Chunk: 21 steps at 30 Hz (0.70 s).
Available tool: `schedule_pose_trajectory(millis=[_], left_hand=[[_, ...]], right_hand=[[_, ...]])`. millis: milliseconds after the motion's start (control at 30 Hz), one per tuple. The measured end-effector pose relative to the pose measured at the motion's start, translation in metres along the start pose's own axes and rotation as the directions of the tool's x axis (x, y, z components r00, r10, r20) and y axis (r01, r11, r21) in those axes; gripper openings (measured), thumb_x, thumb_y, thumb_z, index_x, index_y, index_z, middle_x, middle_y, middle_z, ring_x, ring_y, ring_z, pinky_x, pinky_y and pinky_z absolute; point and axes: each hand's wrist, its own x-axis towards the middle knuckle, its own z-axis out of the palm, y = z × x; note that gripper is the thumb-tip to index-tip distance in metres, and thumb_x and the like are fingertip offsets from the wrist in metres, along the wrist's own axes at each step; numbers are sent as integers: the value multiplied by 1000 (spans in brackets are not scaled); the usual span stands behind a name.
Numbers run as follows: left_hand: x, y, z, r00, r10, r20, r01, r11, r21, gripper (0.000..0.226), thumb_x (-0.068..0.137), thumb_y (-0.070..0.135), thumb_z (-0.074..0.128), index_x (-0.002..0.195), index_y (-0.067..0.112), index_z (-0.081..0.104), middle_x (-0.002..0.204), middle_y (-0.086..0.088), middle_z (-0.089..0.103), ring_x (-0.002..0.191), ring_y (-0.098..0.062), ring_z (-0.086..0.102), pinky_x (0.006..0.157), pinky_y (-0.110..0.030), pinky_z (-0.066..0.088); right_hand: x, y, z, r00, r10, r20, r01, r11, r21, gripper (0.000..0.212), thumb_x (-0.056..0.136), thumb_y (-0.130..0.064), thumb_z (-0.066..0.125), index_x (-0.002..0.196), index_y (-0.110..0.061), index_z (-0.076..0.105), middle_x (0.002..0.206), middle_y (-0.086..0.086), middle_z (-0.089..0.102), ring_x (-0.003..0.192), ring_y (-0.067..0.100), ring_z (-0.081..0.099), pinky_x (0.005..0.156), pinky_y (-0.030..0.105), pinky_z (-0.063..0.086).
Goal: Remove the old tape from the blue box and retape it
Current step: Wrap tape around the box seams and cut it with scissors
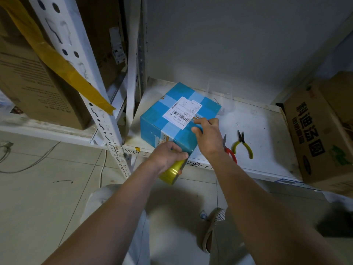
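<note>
The blue box point(156, 119) sits on a low white shelf point(267, 134), with a white barcode label point(182, 111) and pale tape strips crossing its top. My left hand point(168, 155) grips a yellowish tape roll point(172, 172) at the box's near bottom corner, below the shelf edge. My right hand point(207, 132) rests on the box's near top edge, its fingers pressing on the tape beside the label.
Red-handled scissors point(230, 151) and yellow-handled pliers point(243, 145) lie on the shelf right of the box. A clear plastic container point(220, 92) stands behind it. Brown cartons sit at the right point(321, 134) and on the left rack point(38, 83). A perforated white upright point(91, 92) carries a yellow tape strip.
</note>
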Motion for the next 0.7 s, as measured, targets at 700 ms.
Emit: schedule_pose_trajectory(millis=[700], left_hand=[[14, -21, 11, 986, -123, 114, 141, 976, -166, 18, 90, 14, 61, 103, 2, 58, 74, -18, 68, 56, -29, 65, 67, -42, 58]], right_hand=[[-18, 23, 3, 972, -55, 231, 39, 997, 73, 69, 80, -55, 62, 142, -38, 36, 157, -20, -1, 142, 16, 22, 108, 44, 38]])
